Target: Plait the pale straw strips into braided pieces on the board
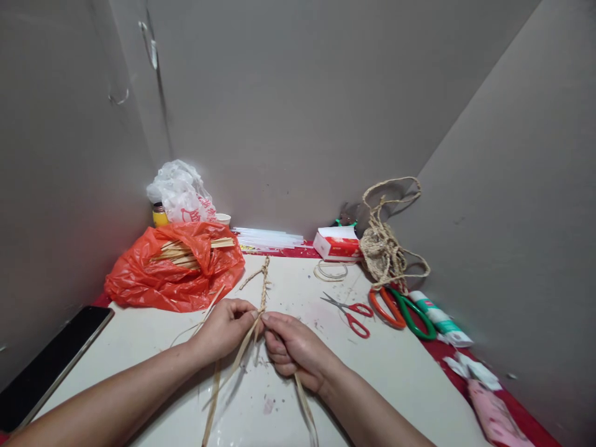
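Tan braid (pixel 264 288) | extends beyond left grip (pixel 227 325), right grip (pixel 297 349) | both pinching near end

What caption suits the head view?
Left hand and right hand pinch a tan braid between a red bag and red-handled scissors.

Pinches the straw braid (pixel 264 288) with left grip (pixel 227 326) and right grip (pixel 298 351) over the bench (pixel 386 379), left of red-handled scissors (pixel 343 307).

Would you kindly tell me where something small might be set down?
Two mostly bare patches of tabletop: between the right hand, scissors and green handle; and between the left hand, phone and red bag. It is crowded where both hands grip the braid, and along the back: sticks, box, rope.
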The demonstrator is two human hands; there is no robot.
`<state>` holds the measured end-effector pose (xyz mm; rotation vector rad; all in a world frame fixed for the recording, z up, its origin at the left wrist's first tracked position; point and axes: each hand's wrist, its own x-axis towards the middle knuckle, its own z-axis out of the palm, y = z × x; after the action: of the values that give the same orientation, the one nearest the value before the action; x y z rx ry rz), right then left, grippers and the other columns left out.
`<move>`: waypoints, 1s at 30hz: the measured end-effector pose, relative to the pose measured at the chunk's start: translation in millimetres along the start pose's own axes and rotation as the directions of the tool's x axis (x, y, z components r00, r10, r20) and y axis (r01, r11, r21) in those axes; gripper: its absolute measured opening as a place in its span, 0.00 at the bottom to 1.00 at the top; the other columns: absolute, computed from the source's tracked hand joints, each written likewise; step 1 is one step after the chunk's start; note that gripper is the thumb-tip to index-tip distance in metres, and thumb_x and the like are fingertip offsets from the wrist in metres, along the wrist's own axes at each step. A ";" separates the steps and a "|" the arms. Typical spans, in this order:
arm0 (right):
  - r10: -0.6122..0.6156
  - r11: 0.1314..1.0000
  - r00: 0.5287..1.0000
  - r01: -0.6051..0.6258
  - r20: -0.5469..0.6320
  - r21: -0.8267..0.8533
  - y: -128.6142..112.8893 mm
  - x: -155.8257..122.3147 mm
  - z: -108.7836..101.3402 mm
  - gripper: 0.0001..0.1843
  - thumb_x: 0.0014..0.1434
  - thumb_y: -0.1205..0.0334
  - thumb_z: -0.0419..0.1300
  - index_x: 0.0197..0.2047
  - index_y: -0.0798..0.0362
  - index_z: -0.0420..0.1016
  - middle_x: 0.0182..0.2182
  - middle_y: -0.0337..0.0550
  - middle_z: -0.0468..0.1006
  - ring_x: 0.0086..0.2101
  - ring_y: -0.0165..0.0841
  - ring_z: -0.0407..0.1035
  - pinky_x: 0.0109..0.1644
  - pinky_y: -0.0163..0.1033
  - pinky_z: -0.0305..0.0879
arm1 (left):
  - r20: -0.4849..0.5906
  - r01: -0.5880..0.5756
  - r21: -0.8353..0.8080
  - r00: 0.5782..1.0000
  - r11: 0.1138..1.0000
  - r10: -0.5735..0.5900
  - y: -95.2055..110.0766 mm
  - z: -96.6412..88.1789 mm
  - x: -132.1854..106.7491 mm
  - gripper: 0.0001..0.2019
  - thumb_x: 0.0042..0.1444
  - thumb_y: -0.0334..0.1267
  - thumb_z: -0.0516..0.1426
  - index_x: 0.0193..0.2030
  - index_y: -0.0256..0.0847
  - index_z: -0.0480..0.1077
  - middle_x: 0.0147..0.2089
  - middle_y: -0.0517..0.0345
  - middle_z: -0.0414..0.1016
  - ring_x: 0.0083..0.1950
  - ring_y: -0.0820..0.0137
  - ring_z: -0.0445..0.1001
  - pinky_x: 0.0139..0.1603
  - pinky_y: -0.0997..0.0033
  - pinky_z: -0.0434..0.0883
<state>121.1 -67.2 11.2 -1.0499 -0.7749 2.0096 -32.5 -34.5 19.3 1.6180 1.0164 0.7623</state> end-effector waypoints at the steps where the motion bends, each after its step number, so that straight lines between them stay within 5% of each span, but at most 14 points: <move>1: -0.010 1.000 1.000 0.010 -0.007 -0.016 0.3 0.5 0.3 0.13 0.56 0.53 0.55 0.29 0.52 0.60 0.11 0.26 0.53 0.12 0.18 0.37 0.15 0.27 0.29 | 0.007 -0.042 0.043 0.999 0.998 0.041 -1.1 -1.4 0.7 0.13 0.53 0.39 0.52 0.23 0.35 0.70 0.24 0.58 0.69 0.28 0.74 0.65 0.32 0.76 0.62; 5: -0.033 0.997 0.999 0.031 -0.032 -0.064 1.9 2.2 2.9 0.13 0.56 0.52 0.54 0.29 0.53 0.63 0.11 0.26 0.52 0.12 0.19 0.36 0.14 0.28 0.29 | -0.011 -0.106 0.097 0.994 0.990 0.108 -0.1 -6.7 3.3 0.14 0.53 0.37 0.51 0.21 0.35 0.69 0.23 0.59 0.69 0.28 0.73 0.66 0.33 0.75 0.62; 9: -0.054 0.992 0.997 0.046 -0.063 -0.117 2.2 1.1 7.8 0.13 0.57 0.52 0.53 0.29 0.53 0.64 0.11 0.26 0.51 0.12 0.19 0.36 0.14 0.28 0.29 | -0.108 0.021 -0.014 0.994 1.000 -0.023 20.9 -12.3 0.9 0.09 0.51 0.40 0.54 0.30 0.35 0.70 0.19 0.63 0.65 0.22 0.76 0.63 0.24 0.77 0.59; 13: -0.067 0.987 0.995 0.055 -0.076 -0.148 1.2 -0.4 10.7 0.12 0.56 0.53 0.53 0.28 0.53 0.62 0.10 0.26 0.51 0.12 0.19 0.35 0.14 0.28 0.29 | 0.017 0.198 -0.140 0.980 0.970 -0.198 43.1 -12.3 -9.6 0.09 0.50 0.42 0.55 0.31 0.38 0.63 0.18 0.63 0.68 0.18 0.76 0.64 0.20 0.78 0.59; 17: -0.075 0.989 0.996 0.068 -0.052 -0.135 1.5 0.3 9.7 0.15 0.55 0.51 0.54 0.27 0.53 0.61 0.10 0.25 0.52 0.12 0.18 0.35 0.14 0.28 0.30 | 0.021 0.261 -0.052 0.965 0.964 -0.261 33.2 -2.2 -16.8 0.07 0.52 0.40 0.52 0.29 0.40 0.59 0.21 0.60 0.70 0.19 0.74 0.67 0.19 0.78 0.60; 23: -0.073 0.991 0.994 0.063 -0.076 -0.122 2.2 0.9 9.6 0.15 0.54 0.51 0.56 0.26 0.53 0.59 0.10 0.25 0.53 0.12 0.18 0.37 0.14 0.28 0.31 | -0.090 0.144 0.245 0.988 0.959 -0.125 4.5 6.3 -15.3 0.10 0.54 0.43 0.50 0.27 0.40 0.61 0.20 0.60 0.68 0.20 0.74 0.64 0.22 0.77 0.57; 30: -0.092 0.989 0.989 0.077 -0.117 -0.123 2.2 0.9 10.2 0.17 0.51 0.52 0.59 0.25 0.52 0.56 0.11 0.25 0.52 0.12 0.18 0.37 0.14 0.28 0.31 | -0.050 -0.009 0.481 0.998 0.877 0.038 16.3 -2.9 -16.9 0.10 0.51 0.36 0.50 0.23 0.38 0.67 0.21 0.61 0.66 0.23 0.75 0.61 0.26 0.76 0.54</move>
<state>111.4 -69.4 14.1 -1.1761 -0.8670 1.8281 -38.5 -50.3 36.0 2.0436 1.3035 0.6007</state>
